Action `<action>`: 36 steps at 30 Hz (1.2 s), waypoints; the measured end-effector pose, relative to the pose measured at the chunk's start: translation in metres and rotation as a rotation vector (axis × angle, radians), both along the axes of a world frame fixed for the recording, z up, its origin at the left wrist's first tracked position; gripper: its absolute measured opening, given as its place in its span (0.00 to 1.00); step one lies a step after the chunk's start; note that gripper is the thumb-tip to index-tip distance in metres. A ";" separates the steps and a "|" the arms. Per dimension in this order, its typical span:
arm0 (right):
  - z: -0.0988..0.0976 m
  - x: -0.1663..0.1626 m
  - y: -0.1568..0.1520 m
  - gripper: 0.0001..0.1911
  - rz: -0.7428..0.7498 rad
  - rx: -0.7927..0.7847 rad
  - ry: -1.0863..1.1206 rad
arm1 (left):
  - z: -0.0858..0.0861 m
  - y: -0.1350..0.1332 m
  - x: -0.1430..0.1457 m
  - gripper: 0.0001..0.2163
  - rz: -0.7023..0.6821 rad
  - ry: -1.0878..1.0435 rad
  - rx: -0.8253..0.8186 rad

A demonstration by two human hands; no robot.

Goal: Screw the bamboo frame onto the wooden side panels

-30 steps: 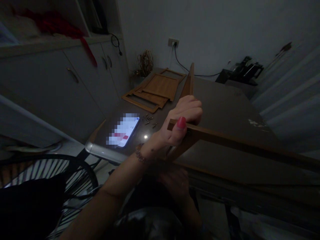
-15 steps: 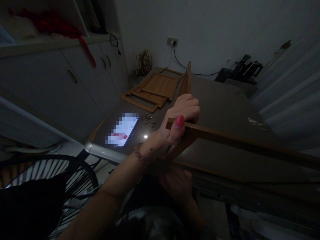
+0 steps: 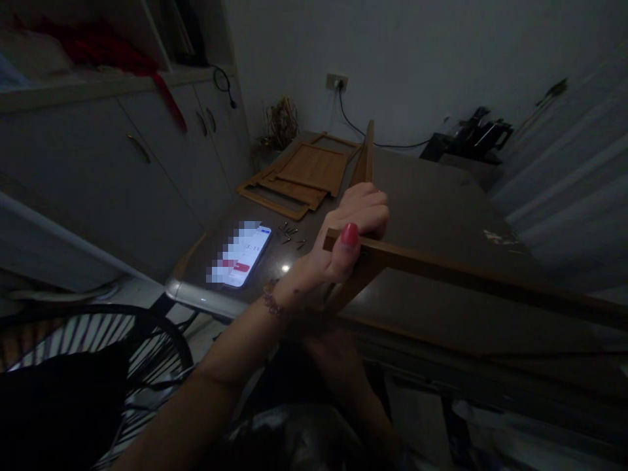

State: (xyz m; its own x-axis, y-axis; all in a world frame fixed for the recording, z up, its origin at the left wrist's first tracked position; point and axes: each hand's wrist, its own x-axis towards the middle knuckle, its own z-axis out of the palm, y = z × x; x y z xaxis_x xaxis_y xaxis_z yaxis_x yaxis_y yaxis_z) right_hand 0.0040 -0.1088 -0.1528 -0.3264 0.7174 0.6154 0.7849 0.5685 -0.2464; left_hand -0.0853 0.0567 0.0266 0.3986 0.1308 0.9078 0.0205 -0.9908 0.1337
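Observation:
My left hand (image 3: 356,216) is closed around the corner of a wooden frame (image 3: 441,265), its red-nailed thumb pressing on the near rail. The frame stands on edge at the front of the table, with one long rail running off to the right and another board rising behind the hand. Low in the shadow beneath the left wrist, my right hand (image 3: 331,347) is at the lower edge of the frame. Its fingers are dark and partly hidden, so what they grip is unclear. Several small screws (image 3: 289,232) lie loose left of my left hand.
A lit phone (image 3: 248,258) lies on the table (image 3: 432,203) at the left. Flat wooden panels (image 3: 314,167) are stacked farther back. A black chair (image 3: 161,327) stands at the lower left, and a kettle (image 3: 493,137) sits at the back right.
My right hand has shifted a little left and farther under the left wrist. My left hand keeps its hold on the wooden frame.

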 end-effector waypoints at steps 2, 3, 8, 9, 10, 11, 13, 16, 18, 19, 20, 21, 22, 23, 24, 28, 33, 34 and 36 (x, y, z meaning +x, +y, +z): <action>-0.004 0.002 0.002 0.13 0.052 -0.044 -0.033 | 0.003 0.000 0.000 0.33 -0.088 -0.027 -0.030; -0.005 0.003 0.003 0.12 0.067 -0.066 -0.039 | 0.004 -0.001 0.000 0.33 -0.113 -0.037 -0.043; 0.000 0.013 0.007 0.14 0.167 -0.080 -0.086 | 0.006 -0.005 0.001 0.31 -0.154 -0.088 -0.056; 0.001 0.016 0.008 0.15 0.186 -0.081 -0.105 | 0.006 -0.005 0.002 0.31 -0.158 -0.093 -0.057; 0.003 0.019 0.008 0.16 0.198 -0.082 -0.120 | 0.006 -0.005 0.002 0.31 -0.156 -0.092 -0.058; 0.004 0.021 0.009 0.16 0.207 -0.082 -0.132 | 0.005 -0.004 0.002 0.31 -0.149 -0.085 -0.057; 0.006 0.024 0.009 0.17 0.218 -0.076 -0.146 | 0.004 -0.003 0.001 0.31 -0.127 -0.069 -0.051; 0.006 0.025 0.011 0.16 0.193 -0.057 -0.144 | 0.003 -0.001 0.001 0.33 -0.089 -0.049 -0.043; 0.005 0.024 0.011 0.16 0.156 -0.046 -0.142 | 0.002 0.000 0.001 0.33 -0.101 -0.050 -0.040; 0.004 0.023 0.011 0.16 0.149 -0.045 -0.149 | 0.003 0.000 0.000 0.33 -0.120 -0.056 -0.035; 0.004 0.022 0.011 0.17 0.153 -0.046 -0.164 | 0.003 0.000 0.000 0.32 -0.142 -0.061 -0.032; 0.003 0.021 0.011 0.17 0.167 -0.050 -0.186 | 0.004 0.000 0.000 0.32 -0.157 -0.062 -0.031; 0.003 0.019 0.012 0.18 0.185 -0.056 -0.213 | 0.004 -0.001 -0.001 0.32 -0.162 -0.056 -0.031; 0.003 0.018 0.012 0.18 0.201 -0.059 -0.241 | 0.005 -0.001 -0.001 0.32 -0.163 -0.048 -0.032; 0.003 0.016 0.013 0.18 0.208 -0.053 -0.261 | 0.005 -0.001 -0.001 0.32 -0.165 -0.043 -0.034; 0.012 0.010 0.017 0.18 0.223 0.072 -0.251 | 0.006 -0.003 -0.001 0.31 -0.176 -0.066 -0.048; 0.022 0.001 0.020 0.16 0.164 0.153 -0.107 | 0.006 -0.005 -0.001 0.32 -0.127 -0.036 -0.069; 0.022 -0.001 0.020 0.15 0.144 0.163 -0.069 | 0.006 -0.005 -0.002 0.33 -0.099 -0.019 -0.075; 0.022 -0.005 0.018 0.15 0.101 0.169 0.010 | 0.005 -0.005 -0.002 0.34 -0.054 0.000 -0.075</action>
State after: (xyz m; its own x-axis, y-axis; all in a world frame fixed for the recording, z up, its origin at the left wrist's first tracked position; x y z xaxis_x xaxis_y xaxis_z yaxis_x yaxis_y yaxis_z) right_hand -0.0011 -0.0909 -0.1311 -0.3851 0.5678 0.7276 0.7199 0.6781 -0.1481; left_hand -0.0873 0.0521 0.0321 0.4071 0.1768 0.8961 -0.0331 -0.9776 0.2079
